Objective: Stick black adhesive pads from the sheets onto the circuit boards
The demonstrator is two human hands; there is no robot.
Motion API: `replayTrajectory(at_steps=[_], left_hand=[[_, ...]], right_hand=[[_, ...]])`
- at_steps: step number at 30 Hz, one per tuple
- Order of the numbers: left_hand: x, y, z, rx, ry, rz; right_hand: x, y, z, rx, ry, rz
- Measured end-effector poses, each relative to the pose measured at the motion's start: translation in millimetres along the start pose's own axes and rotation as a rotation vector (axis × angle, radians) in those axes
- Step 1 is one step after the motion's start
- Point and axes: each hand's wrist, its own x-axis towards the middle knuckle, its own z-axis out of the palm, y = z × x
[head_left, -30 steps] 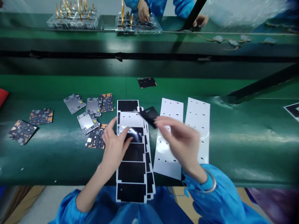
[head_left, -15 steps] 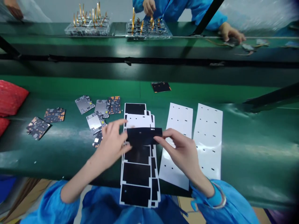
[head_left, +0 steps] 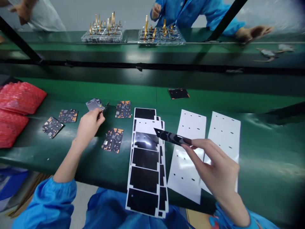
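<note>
Green desk [head_left: 262, 149] carries a stack of white sheets with black stickers [head_left: 145, 165]. Right hand [head_left: 214, 167] pinches a peeled black rectangular sticker [head_left: 171, 137] above it; left hand [head_left: 89, 124] pinches a small grey circuit board [head_left: 96, 104].

Single head-worn view, above the green bench's [head_left: 71, 152] near edge, facing forward and down, sticker sheets [head_left: 145, 165] close below, trays [head_left: 162, 35] far beyond the sheets.
</note>
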Motion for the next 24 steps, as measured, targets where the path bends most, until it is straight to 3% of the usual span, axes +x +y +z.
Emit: replayTrajectory(at_steps=[3, 6, 11, 14, 17, 20, 24], left_hand=[[1, -29, 2.5, -0.188, 0.121, 0.024], [-4, -44, 12.8, -0.265, 0.164, 0.04], [-18, -37, 34.0, -0.193, 0.171, -0.058], [-28, -27, 38.8, -0.151, 0.103, -0.039], [-33, -22, 40.5, -0.152, 0.063, -0.033], [-36, -22, 38.4, -0.207, 0.096, -0.057], [-48, -15, 20.6, -0.356, 0.34, 0.09]], right_hand=[[-1, 0, 0, 0.007, -0.022, 0.001], [-2, 0, 1, -0.002, -0.025, 0.005], [-5, 1, 3, 0.008, -0.046, 0.002], [-7, 1, 2, 0.045, -0.06, 0.047], [-6, -1, 2, 0.192, -0.065, 0.21], [-1, -7, 0, 0.401, -0.05, 0.424], [5, -15, -5, 0.584, -0.024, 0.672]])
